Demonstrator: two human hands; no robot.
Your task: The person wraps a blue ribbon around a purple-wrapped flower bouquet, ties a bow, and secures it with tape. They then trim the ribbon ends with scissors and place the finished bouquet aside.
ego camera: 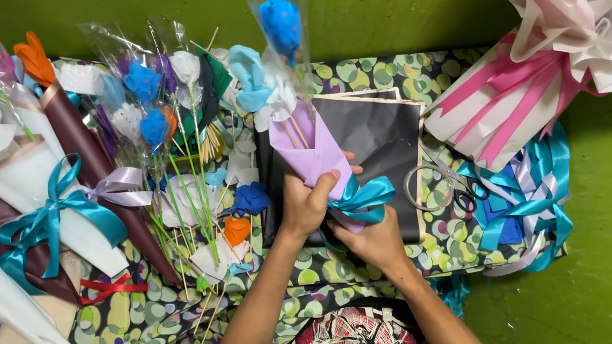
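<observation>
My left hand [305, 201] grips the lower part of a small bouquet wrapped in lilac paper [313, 151]. Inside its clear sleeve stands a blue paper flower [281, 24] on thin sticks. My right hand [372, 239] holds the bouquet's base from below, right by a teal ribbon bow [364, 199] tied around it. The bouquet is upright over a sheet of black paper [376, 141] lying on a green spotted cloth [456, 242].
Scissors [443, 185] lie right of the black sheet, beside a pile of teal and blue ribbons [527, 198]. A large pink-and-white bouquet [551, 67] sits at the upper right. Several wrapped bouquets [41, 206] and loose paper flowers on sticks [175, 144] fill the left.
</observation>
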